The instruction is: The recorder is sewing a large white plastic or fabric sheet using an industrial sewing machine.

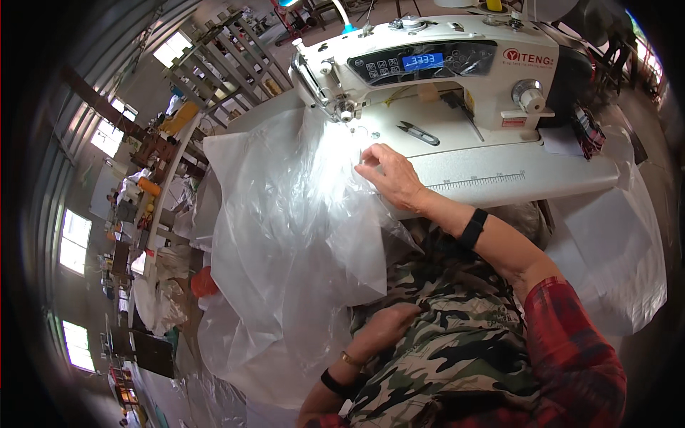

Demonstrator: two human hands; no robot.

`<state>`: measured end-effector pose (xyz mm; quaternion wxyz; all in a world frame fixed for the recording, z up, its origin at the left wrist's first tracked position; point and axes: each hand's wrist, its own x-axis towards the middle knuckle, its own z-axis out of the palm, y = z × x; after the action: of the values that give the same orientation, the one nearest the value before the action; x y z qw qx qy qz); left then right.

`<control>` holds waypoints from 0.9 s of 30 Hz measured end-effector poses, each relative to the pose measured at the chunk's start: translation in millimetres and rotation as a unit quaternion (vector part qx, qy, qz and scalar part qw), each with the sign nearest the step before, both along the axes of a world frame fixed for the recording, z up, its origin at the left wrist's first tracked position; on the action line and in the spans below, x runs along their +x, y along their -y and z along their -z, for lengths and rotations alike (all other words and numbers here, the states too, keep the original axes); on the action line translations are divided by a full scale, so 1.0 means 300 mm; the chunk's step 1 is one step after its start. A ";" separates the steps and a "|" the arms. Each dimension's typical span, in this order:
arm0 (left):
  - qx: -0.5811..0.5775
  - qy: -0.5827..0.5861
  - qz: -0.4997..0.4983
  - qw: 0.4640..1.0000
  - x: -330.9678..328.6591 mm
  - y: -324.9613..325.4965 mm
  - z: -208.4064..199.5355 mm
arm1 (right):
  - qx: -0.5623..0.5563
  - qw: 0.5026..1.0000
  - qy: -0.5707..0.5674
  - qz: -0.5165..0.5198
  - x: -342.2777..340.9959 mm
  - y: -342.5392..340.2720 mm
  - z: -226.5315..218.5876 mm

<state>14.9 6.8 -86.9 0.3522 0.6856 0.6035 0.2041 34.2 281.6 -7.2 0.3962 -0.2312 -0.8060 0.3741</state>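
Observation:
My right hand [391, 177] is just in front of the needle area of a white sewing machine [428, 93]. Its thumb and forefinger are pinched together, and what they hold, if anything, is too small to make out. Below the lit needle, a large clear plastic sheet [285, 235] is bunched up and hangs over the table's front edge. My left hand [392, 324] is low against the camouflage apron [457, 335] on my lap, right of the hanging plastic; its fingers are blurred and partly hidden. Thread snips [418, 133] lie on the machine bed, beyond my right hand.
A printed ruler scale [474, 177] runs along the table's front edge. Another white plastic sheet [606, 250] hangs off the right end, near a piece of plaid cloth [589, 133]. A lamp [348, 27] rises behind the machine. Cluttered shelves [221, 64] stand at the left.

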 end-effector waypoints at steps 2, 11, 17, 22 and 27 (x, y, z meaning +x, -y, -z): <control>-0.024 -0.017 -0.056 0.998 -0.026 0.002 0.089 | 0.006 0.999 -0.027 -0.022 0.024 0.006 0.013; -0.029 -0.330 -0.083 0.940 -0.298 0.038 0.475 | 0.048 0.982 0.097 -0.152 0.098 0.095 -0.139; 0.019 -0.403 -0.099 0.910 -0.692 0.538 0.446 | 0.056 0.961 0.211 -0.170 0.113 0.128 -0.060; 0.027 -0.458 -0.131 0.879 -0.949 0.644 0.290 | -0.133 0.946 0.158 -0.251 0.089 0.236 0.034; 0.037 -0.514 -0.176 0.839 -0.792 0.418 0.231 | -0.285 0.909 0.048 -0.300 0.055 0.305 0.145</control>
<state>-222.8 -118.7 -156.2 -0.0760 0.5866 0.8006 -0.0964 50.6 190.2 -50.7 0.1433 -0.0989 -0.7146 0.6775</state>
